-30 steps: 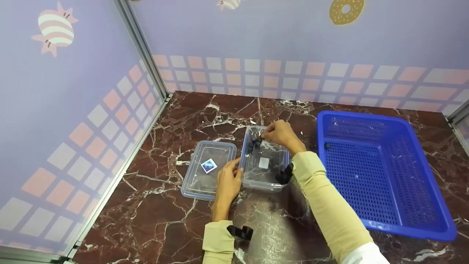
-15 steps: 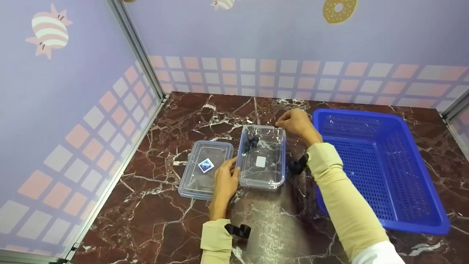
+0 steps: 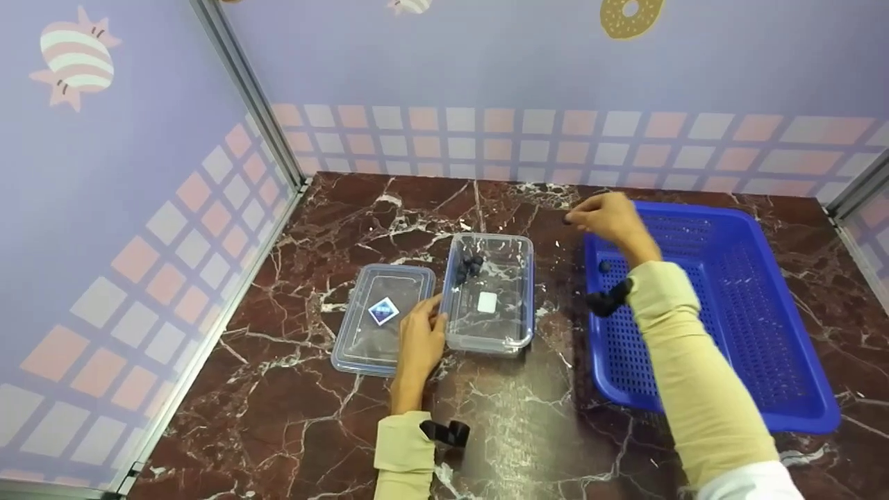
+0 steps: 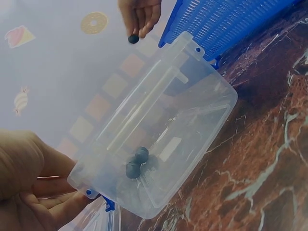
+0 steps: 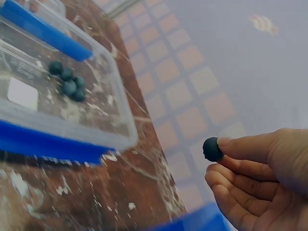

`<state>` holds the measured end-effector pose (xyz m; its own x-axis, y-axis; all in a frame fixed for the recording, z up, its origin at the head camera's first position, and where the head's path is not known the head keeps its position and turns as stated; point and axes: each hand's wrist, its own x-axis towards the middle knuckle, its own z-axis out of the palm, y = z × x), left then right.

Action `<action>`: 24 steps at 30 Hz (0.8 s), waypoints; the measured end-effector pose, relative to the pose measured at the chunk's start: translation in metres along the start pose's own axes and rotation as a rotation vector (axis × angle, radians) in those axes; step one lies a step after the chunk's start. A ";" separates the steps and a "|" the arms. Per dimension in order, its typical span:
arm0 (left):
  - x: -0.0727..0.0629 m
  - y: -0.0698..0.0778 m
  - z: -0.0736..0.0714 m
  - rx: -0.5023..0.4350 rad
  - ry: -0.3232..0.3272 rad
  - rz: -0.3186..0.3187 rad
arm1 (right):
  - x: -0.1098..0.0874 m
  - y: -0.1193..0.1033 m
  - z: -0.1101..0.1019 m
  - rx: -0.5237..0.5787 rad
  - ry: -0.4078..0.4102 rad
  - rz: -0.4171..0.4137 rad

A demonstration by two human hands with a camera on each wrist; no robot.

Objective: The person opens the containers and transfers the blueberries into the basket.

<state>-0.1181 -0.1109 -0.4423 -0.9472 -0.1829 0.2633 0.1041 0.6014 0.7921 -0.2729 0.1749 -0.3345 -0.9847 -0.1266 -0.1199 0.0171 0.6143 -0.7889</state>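
My right hand (image 3: 611,219) pinches one dark blueberry (image 5: 211,149) between thumb and fingertips, above the back left corner of the blue basket (image 3: 792,326). A clear plastic food box (image 3: 500,342) with blue side clips stands uncovered, left of the basket. Inside it several blueberries (image 3: 470,266) cluster toward the back left, near a white square label (image 3: 487,302). My left hand (image 3: 420,337) rests against the box's left side, its fingers touching the outer wall and not wrapped round it. Another blueberry (image 3: 604,266) lies in the basket by its left wall.
The clear lid (image 3: 375,344), with a blue diamond sticker, lies flat left of the box, partly under my left hand. Patterned walls (image 3: 486,69) border the marbled table (image 3: 278,389) at the back and left.
My right hand has lifted from inside the box and moved right to the basket's left edge, carrying a blueberry. My left hand stays at the box's side.
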 end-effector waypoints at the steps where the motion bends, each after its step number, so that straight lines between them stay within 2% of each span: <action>1: 0.000 0.001 0.000 0.001 -0.002 -0.002 | -0.001 0.003 -0.006 0.029 -0.002 0.011; 7: -0.001 0.004 0.000 0.016 -0.017 -0.014 | -0.009 0.027 -0.036 0.169 0.024 0.041; 12: 0.001 0.004 0.000 0.014 -0.013 -0.003 | -0.016 0.053 -0.050 0.143 0.040 0.092; 17: 0.000 0.002 0.000 0.023 -0.008 0.008 | -0.023 0.085 -0.048 0.105 -0.016 0.203; 20: 0.001 0.003 -0.001 0.038 -0.008 0.010 | -0.027 0.103 -0.043 0.072 -0.058 0.237; 22: 0.001 0.004 -0.001 0.042 -0.010 0.007 | -0.028 0.113 -0.039 0.082 -0.078 0.258; 24: 0.001 0.005 -0.001 0.047 -0.012 0.004 | -0.029 0.121 -0.035 0.149 -0.095 0.282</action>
<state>-0.1184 -0.1095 -0.4375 -0.9504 -0.1717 0.2594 0.0935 0.6376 0.7647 -0.2487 0.2805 -0.4052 -0.9169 -0.0440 -0.3967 0.3191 0.5161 -0.7948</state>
